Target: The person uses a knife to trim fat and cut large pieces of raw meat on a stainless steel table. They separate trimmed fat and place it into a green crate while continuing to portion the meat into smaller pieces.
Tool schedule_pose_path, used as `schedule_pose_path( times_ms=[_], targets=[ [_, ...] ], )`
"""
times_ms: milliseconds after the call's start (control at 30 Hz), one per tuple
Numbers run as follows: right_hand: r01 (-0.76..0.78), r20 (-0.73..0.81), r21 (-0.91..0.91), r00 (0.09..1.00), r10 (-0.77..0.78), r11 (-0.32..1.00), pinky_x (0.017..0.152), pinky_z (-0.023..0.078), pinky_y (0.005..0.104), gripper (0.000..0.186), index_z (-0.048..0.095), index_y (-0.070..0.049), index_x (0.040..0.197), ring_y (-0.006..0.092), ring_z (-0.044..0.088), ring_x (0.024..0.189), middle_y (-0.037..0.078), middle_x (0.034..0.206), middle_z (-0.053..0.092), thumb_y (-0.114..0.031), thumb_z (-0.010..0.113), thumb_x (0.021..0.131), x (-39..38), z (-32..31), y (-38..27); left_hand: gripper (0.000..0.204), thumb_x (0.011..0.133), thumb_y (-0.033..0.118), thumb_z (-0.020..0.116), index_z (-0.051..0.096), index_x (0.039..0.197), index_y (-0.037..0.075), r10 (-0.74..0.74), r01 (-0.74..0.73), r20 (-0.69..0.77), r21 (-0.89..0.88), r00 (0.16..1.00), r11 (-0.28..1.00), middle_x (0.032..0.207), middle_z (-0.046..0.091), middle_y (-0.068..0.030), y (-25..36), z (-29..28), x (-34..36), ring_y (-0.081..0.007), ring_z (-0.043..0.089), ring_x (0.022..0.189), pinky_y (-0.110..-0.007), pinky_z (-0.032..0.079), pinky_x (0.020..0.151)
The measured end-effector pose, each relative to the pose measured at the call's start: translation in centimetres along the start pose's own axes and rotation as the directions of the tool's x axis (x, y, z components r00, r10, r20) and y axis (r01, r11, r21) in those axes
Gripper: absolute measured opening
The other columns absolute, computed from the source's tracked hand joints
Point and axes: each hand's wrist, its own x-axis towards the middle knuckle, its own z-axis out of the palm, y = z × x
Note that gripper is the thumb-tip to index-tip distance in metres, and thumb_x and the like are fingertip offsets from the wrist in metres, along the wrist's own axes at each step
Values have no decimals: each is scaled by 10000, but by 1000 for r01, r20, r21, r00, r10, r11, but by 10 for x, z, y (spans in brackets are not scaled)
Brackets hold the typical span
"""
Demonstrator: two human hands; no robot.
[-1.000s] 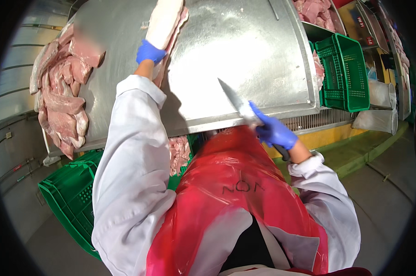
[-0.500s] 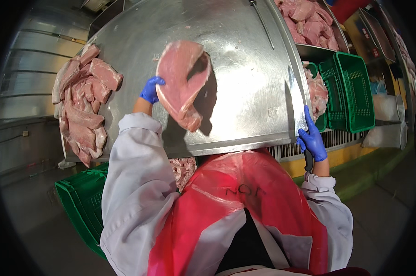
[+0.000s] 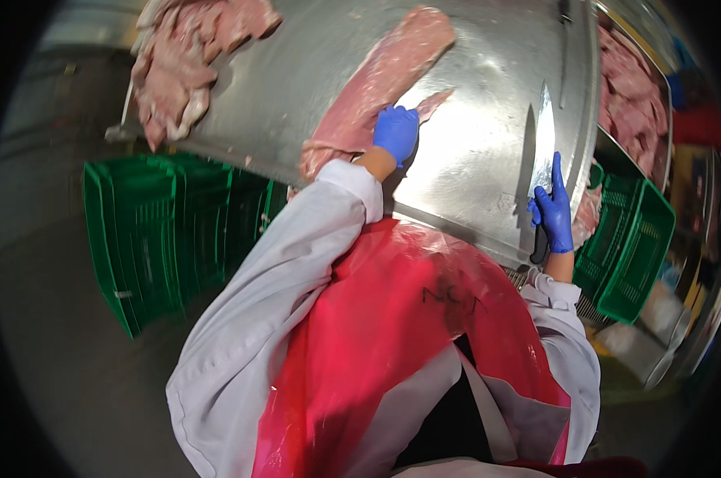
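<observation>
A long, pale pink piece of raw meat [image 3: 380, 80] lies slantwise on the steel table [image 3: 480, 159]. My left hand [image 3: 396, 134], in a blue glove, is closed on its right edge near the lower end. A thin flap of the meat sticks out beyond the knuckles, and the fingertips are hidden. Over the table's right side, my blue-gloved right hand [image 3: 555, 215] is wrapped around the black handle of a knife [image 3: 544, 139]. The blade points away from me, apart from the meat, with the forefinger stretched along it.
Several raw meat pieces [image 3: 177, 76] are heaped at the table's far left. A thin dark rod [image 3: 563, 72] lies near the right edge. Beyond that edge are a metal container of meat [image 3: 635, 95] and a green crate [image 3: 635, 247]. More green crates [image 3: 137, 231] stand below on the left.
The meat, held up by my left hand before, now lies stretched out on the table. My left hand has moved right to its near edge. The view has shifted; the knife stays in my right hand.
</observation>
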Motion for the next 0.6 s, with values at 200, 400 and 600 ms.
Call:
schedule_pose_path(
  times_ms=[200, 400, 600],
  targets=[
    [32, 170, -8, 985, -30, 999, 431, 390, 228, 802, 114, -225, 1633, 82, 481, 498, 25, 708, 567, 37, 480, 969, 61, 50, 0, 146, 892, 128, 581, 661, 977, 39, -89, 186, 422, -193, 902, 963, 936, 697, -245, -38, -31, -60, -381, 706, 865, -494, 550, 765],
    [-180, 447, 103, 887, 117, 978, 429, 402, 243, 807, 99, -335, 1626, 91, 465, 504, 6, 696, 518, -19, 485, 991, 100, 189, 4, 192, 859, 146, 602, 664, 1019, 60, -381, 327, 21, -556, 924, 764, 901, 707, -173, -157, -152, -92, -334, 695, 792, -435, 544, 725],
    [-66, 590, -101, 799, 113, 993, 447, 458, 310, 776, 101, -226, 1631, 136, 526, 473, 54, 666, 582, -105, 506, 981, 124, 382, -23, 206, 904, 91, 570, 635, 1078, 2, -359, 191, -133, -653, 924, 733, 889, 683, -102, -244, -160, -86, -173, 641, 817, -343, 525, 787]
  ],
)
